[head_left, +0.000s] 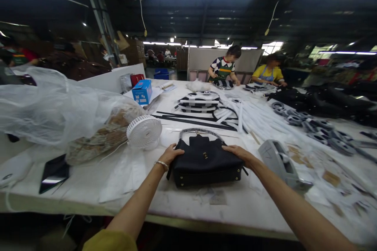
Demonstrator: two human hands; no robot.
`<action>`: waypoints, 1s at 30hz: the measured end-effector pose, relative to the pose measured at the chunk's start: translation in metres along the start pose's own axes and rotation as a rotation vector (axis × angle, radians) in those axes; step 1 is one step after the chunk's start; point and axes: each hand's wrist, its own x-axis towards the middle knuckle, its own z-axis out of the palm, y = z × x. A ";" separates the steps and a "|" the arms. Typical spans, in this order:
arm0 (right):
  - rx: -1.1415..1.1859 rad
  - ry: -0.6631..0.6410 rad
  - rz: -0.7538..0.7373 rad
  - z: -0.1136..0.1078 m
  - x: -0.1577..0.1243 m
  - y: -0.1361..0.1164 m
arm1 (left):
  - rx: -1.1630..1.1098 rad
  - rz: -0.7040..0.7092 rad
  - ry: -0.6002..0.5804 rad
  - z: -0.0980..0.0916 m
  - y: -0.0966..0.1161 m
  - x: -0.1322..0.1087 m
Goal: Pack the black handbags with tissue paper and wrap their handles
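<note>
A black handbag (206, 160) with a small gold emblem on its front lies tilted back on the white table, its studded base toward me. Its handle (202, 130), wrapped in pale covering, arches at the far side. My left hand (171, 154) grips the bag's left side, thumb on top and the other fingers mostly hidden. On the opposite side, my right hand (238, 153) holds the bag the same way, its thumb lying over the edge. A small clear packet (218, 197) rests on the table just in front of the bag.
Left of the bag stand a white fan (144, 131), a large plastic bag (97, 125) and a dark tablet or phone (54, 173). A grey tape dispenser (279, 164) is at right. Black strips (194, 120) and wrapped handles (198, 102) lie beyond; two people work across the table.
</note>
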 end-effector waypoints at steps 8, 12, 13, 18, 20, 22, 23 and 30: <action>0.120 0.061 -0.093 -0.016 -0.002 0.021 | 0.050 0.091 -0.064 0.012 0.012 0.008; 0.135 0.144 -0.233 -0.023 -0.008 0.012 | 0.067 0.204 -0.086 0.017 0.026 -0.001; 0.119 0.182 -0.285 -0.025 -0.010 0.007 | 0.069 0.251 -0.087 0.018 0.032 -0.005; 0.024 0.282 -0.458 -0.030 -0.016 -0.005 | 0.246 0.547 -0.077 0.025 0.049 -0.027; 0.023 0.262 -0.465 -0.028 -0.018 0.003 | 0.307 0.593 -0.068 0.030 0.045 -0.033; 0.004 0.262 -0.476 -0.026 -0.020 0.013 | 0.343 0.645 -0.015 0.034 0.038 -0.040; -0.022 0.285 -0.490 -0.025 -0.022 0.017 | 0.368 0.692 0.039 0.036 0.034 -0.044; -0.504 0.771 -0.909 -0.006 -0.064 0.000 | 0.869 1.121 0.177 0.053 0.021 -0.077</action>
